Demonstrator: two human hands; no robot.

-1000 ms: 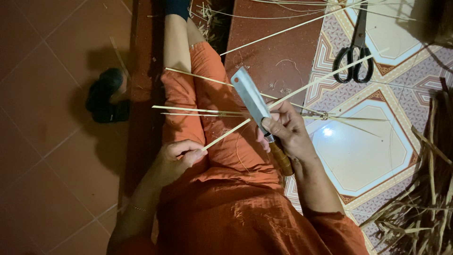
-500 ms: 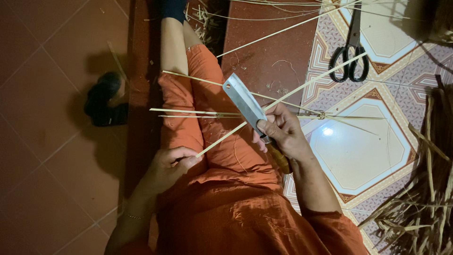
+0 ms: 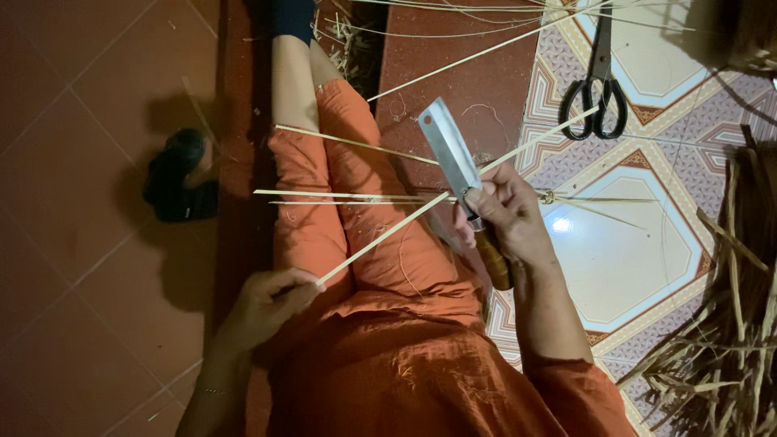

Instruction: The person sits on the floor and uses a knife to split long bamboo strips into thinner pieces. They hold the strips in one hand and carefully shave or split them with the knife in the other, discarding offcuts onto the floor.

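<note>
My right hand (image 3: 506, 214) grips a broad-bladed knife (image 3: 449, 154) by its wooden handle (image 3: 494, 260), blade pointing away from me. A long pale bamboo strip (image 3: 388, 233) runs slantwise under the blade, from my lap out over the tiled floor. My left hand (image 3: 271, 301) pinches the near end of that strip beside my left thigh. Two or three more thin strips (image 3: 348, 195) lie across my legs in orange trousers (image 3: 356, 194).
Black scissors (image 3: 597, 97) lie on the patterned tiles (image 3: 623, 267) at the upper right. A heap of dry straw-like strips (image 3: 728, 324) fills the right edge. A dark sandal (image 3: 180, 176) sits on the red floor to the left. Loose shavings lie near my foot.
My left hand has pulled the strip's near end down and toward me. The knife and right hand have stayed almost in place.
</note>
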